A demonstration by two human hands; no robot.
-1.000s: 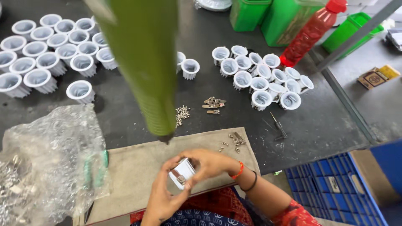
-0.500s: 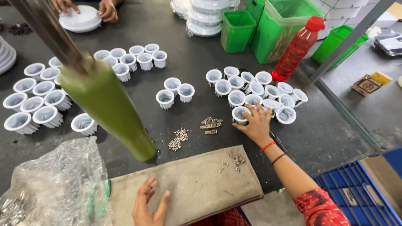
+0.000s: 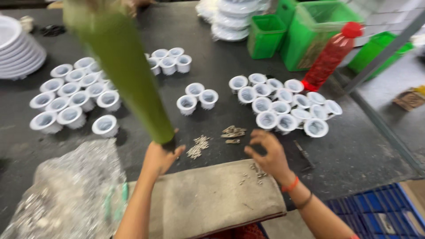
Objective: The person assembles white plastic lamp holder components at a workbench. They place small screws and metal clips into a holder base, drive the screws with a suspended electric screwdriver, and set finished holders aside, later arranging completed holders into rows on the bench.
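Green cone tool (image 3: 128,75) at left hand (image 3: 160,157); right hand (image 3: 270,155) over metal clips (image 3: 233,132)

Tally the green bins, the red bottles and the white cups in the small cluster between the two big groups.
Green bins: 3
Red bottles: 1
White cups in the middle cluster: 3
Total: 7
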